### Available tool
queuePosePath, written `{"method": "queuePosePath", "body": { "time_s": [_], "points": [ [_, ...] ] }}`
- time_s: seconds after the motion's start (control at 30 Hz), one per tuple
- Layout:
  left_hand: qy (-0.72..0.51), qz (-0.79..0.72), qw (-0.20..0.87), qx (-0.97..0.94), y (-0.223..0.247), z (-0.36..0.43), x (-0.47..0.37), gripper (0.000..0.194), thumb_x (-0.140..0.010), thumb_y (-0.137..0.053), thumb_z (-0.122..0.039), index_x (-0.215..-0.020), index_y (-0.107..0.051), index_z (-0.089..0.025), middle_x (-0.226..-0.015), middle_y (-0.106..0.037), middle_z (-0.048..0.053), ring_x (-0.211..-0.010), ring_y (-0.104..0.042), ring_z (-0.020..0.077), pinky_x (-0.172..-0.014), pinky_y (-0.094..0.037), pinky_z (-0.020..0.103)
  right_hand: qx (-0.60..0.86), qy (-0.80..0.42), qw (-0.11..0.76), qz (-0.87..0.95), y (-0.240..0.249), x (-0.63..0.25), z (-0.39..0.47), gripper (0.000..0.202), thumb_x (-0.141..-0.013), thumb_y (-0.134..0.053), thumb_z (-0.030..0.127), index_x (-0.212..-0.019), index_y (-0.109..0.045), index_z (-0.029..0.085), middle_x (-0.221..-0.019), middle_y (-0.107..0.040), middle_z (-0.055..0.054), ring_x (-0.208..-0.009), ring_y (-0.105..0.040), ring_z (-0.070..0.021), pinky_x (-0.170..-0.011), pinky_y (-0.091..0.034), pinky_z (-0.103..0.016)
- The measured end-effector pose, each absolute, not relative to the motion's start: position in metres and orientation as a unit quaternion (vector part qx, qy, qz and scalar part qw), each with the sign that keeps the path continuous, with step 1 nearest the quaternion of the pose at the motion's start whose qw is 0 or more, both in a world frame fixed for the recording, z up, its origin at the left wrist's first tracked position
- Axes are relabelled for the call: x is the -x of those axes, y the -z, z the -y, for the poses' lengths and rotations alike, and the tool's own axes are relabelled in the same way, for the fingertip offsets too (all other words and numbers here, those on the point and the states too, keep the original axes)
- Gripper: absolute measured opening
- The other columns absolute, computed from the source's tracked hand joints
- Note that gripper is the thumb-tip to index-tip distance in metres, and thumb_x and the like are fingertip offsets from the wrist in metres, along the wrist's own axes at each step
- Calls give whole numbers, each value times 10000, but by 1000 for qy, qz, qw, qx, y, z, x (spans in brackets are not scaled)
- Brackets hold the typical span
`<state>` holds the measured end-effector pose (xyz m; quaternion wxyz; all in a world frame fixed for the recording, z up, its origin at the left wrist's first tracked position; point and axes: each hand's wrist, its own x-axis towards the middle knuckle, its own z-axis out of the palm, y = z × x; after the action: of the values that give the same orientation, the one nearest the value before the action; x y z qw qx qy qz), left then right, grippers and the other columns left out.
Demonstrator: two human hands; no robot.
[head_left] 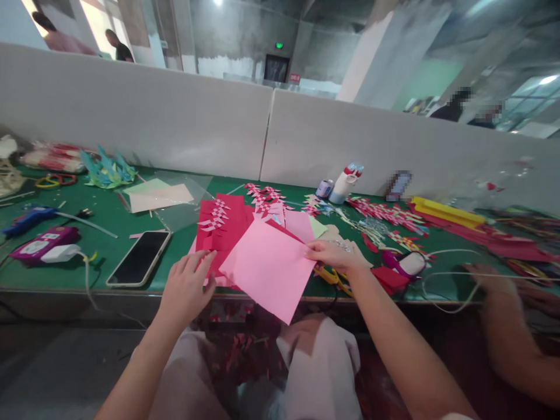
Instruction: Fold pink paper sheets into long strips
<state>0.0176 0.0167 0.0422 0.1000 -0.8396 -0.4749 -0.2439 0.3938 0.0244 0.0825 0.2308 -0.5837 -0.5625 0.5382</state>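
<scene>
My right hand (335,255) pinches the right corner of a pink paper sheet (266,268) that hangs over the front edge of the green table (105,219). My left hand (187,286) rests with fingers spread on the red paper stack (223,227) just left of the pink sheet, holding nothing. Woven red-and-white paper pieces (213,217) lie on the red stack. Yellow-handled scissors (335,279) lie under my right wrist.
A black phone (139,258) lies left of my left hand, with a purple box (37,243) and blue glue gun (26,219) farther left. A white bottle (342,185) stands at the back. Another person's arm (507,315) reaches in at right, near yellow and red strips (446,212).
</scene>
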Motion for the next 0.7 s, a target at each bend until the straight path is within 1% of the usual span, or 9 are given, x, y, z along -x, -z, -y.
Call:
{"method": "queuePosePath", "body": {
  "time_s": [0.07,0.13,0.2,0.3,0.43,0.5,0.57,0.63,0.7],
  "points": [
    [256,430,95,861,-44,-9,-22,380,-875,-565,-281,-1249,-577,-214,-1229,-641,124,-1115,-588,284,-960,-470,443,566,-553,212,573,-79,-382,-40,355,-684,-697,464,-735,-517,163,-548,-539,55,-464,-513,-75,-453,-396,-179],
    [261,353,81,895,-41,-2,-27,388,-845,-628,-274,-1226,-577,-220,-1215,-643,115,-1124,-576,278,-954,-463,428,548,-564,200,585,-75,-370,-55,360,-675,-703,454,-698,-485,168,-519,-500,73,-427,-465,-52,-441,-380,-163],
    [246,324,85,910,-35,1,-31,425,-809,-633,-177,-1228,-571,-217,-1199,-649,109,-1117,-572,284,-939,-458,437,531,-574,182,596,-70,-360,-68,375,-675,-695,461,-661,-456,173,-497,-477,78,-414,-446,-46,-443,-384,-159],
    [225,323,101,913,-27,-1,-31,500,-735,-536,4,-1185,-592,-205,-1136,-671,92,-1056,-593,266,-914,-460,424,516,-580,149,612,-66,-349,-84,376,-680,-679,488,-681,-483,167,-510,-510,63,-420,-471,-57,-454,-410,-166],
    [222,332,105,911,-23,-8,-23,462,-714,-477,48,-1073,-635,-197,-1012,-689,83,-935,-618,242,-842,-488,386,523,-550,122,639,-68,-338,-97,324,-716,-660,455,-733,-555,149,-558,-552,42,-471,-534,-87,-498,-459,-197],
    [219,337,105,910,-23,-10,-21,430,-726,-475,42,-1035,-646,-203,-960,-689,77,-879,-623,234,-793,-501,367,542,-505,136,658,-70,-333,-102,259,-737,-663,386,-747,-586,138,-603,-570,31,-514,-545,-89,-519,-448,-189],
    [215,346,102,908,-21,-11,-22,407,-741,-479,38,-1019,-650,-205,-934,-688,75,-850,-627,232,-754,-509,357,575,-436,172,671,-72,-328,-104,195,-757,-663,312,-827,-618,136,-689,-604,15,-586,-557,-90,-561,-436,-182],
    [210,355,95,906,-18,-12,-27,376,-757,-499,27,-1014,-653,-201,-931,-690,77,-840,-635,236,-730,-515,357,610,-356,217,675,-74,-323,-103,209,-774,-664,270,-941,-631,149,-808,-639,-14,-695,-576,-107,-637,-440,-193],
    [205,359,85,906,-15,-14,-34,312,-784,-540,-13,-1005,-658,-199,-922,-696,77,-831,-647,242,-710,-522,360,634,-285,252,673,-78,-321,-95,214,-793,-663,267,-978,-639,163,-903,-657,-46,-805,-584,-137,-719,-439,-217]
  ]
}}
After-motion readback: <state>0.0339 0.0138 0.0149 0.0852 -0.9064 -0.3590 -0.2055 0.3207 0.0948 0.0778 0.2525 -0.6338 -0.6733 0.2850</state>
